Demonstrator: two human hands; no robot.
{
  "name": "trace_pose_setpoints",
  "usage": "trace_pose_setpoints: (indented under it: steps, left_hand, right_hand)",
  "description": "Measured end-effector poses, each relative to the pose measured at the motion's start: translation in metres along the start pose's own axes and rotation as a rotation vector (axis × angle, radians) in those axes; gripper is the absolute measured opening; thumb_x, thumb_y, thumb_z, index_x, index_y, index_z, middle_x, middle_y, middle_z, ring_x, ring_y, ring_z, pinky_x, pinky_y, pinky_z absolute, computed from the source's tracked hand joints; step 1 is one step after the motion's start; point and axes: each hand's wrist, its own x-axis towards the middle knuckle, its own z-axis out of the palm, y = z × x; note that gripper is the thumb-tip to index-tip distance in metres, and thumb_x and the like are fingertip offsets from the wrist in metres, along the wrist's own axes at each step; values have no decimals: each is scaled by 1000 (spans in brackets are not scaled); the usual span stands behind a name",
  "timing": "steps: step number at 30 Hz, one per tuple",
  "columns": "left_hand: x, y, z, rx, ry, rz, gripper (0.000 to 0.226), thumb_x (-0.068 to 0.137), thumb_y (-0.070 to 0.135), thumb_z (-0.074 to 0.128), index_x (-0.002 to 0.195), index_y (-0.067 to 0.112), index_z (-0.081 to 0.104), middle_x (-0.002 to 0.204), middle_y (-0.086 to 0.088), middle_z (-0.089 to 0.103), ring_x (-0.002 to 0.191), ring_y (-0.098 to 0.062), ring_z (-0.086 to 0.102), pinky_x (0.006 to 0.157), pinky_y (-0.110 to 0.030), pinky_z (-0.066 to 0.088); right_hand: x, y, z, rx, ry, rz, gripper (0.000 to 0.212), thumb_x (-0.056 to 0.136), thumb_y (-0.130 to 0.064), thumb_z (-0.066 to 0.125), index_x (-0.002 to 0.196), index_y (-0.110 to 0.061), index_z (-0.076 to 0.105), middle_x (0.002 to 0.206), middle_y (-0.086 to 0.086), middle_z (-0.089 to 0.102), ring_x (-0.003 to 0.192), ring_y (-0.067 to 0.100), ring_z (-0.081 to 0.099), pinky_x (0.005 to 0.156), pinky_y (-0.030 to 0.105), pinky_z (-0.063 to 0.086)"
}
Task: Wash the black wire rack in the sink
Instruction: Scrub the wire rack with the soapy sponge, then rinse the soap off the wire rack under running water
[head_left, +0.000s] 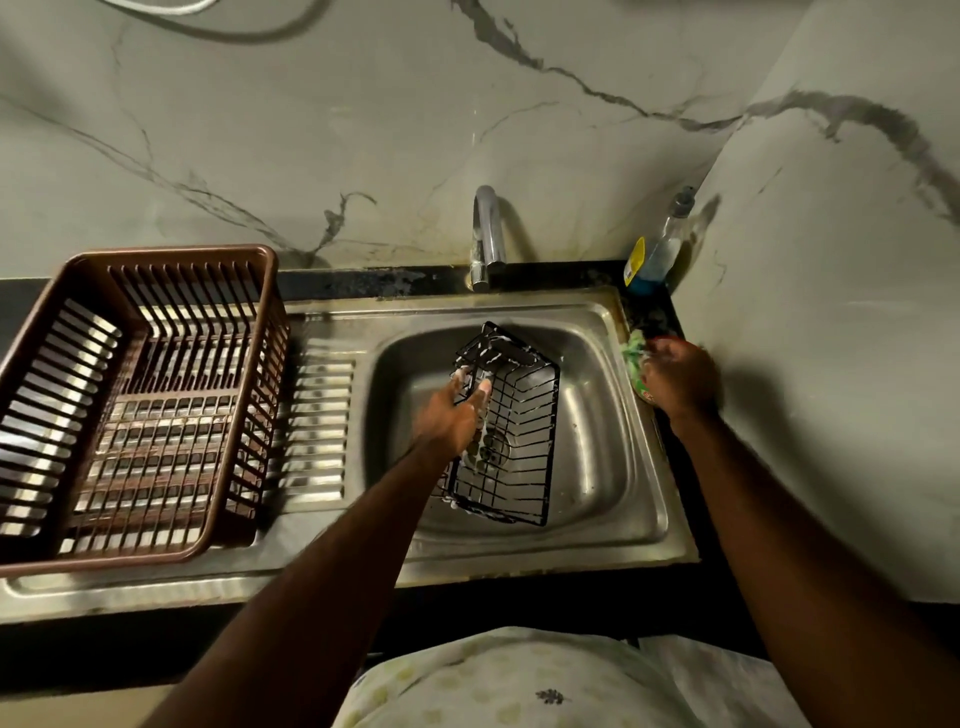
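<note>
1. The black tabletop (363, 283) carries an inset steel sink (597, 312), with a tap (488, 234) at the rear.
2. A brown slotted basket (130, 564) rests on the ribbed drainboard (317, 415), left of the basin (597, 457).
3. The black wire rack (519, 431) stands tilted in the basin.
4. A clear bottle (660, 254) stands at the tabletop's rear right corner.

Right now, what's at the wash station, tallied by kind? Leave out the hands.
black wire rack: 1
steel sink: 1
brown plastic basket: 1
tap: 1
bottle: 1
green scrubber: 1
Total: 6
</note>
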Motion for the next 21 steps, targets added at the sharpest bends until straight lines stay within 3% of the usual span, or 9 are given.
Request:
trace_pose_setpoints:
  steps: [3,9,12,14,18,21]
  left_hand:
    - [13,-12,6,-11,12,-24,91,69,92,43,141,37,51,121,-9,70,108,-30,69,94,-56,56]
    - [-1,0,5,29,3,-10,75,89,77,47,152,39,38,123,-9,68,107,-29,69,96,-56,55]
    - [18,-18,11,-43,46,-14,106,57,102,44,141,38,49,123,-15,70,110,-38,69,95,-62,54]
    - [27,-26,13,-30,55,-28,116,50,107,38,138,33,53,119,-14,72,106,-36,70,94,-61,55]
    - [-4,0,0,9,32,-42,72,89,77,47,147,33,47,107,-3,70,91,-20,69,96,-50,55]
    - [1,-8,0,-18,48,-60,69,89,74,50,138,26,55,104,-5,71,84,-20,68,92,-53,58]
  right_hand:
    - [0,2,-20,-119,27,52,36,88,-36,63,120,-21,71,122,10,70,114,37,62,98,41,52]
    - [-1,10,-24,-337,-20,52,36,92,-20,60,127,-12,65,129,19,63,119,44,57,96,49,51]
    - [-2,13,-22,-356,-29,63,34,93,-20,60,125,-10,66,129,21,62,118,45,57,96,48,50]
    - [-3,13,-21,-361,-3,31,33,94,-18,58,124,-7,66,128,22,62,117,46,57,96,49,50]
    - [1,11,-18,-387,37,-78,33,94,-20,53,117,0,68,115,27,66,108,46,61,90,48,51]
    - [0,4,-12,-379,106,-211,35,89,-28,48,102,-6,72,99,23,70,93,43,63,81,44,53]
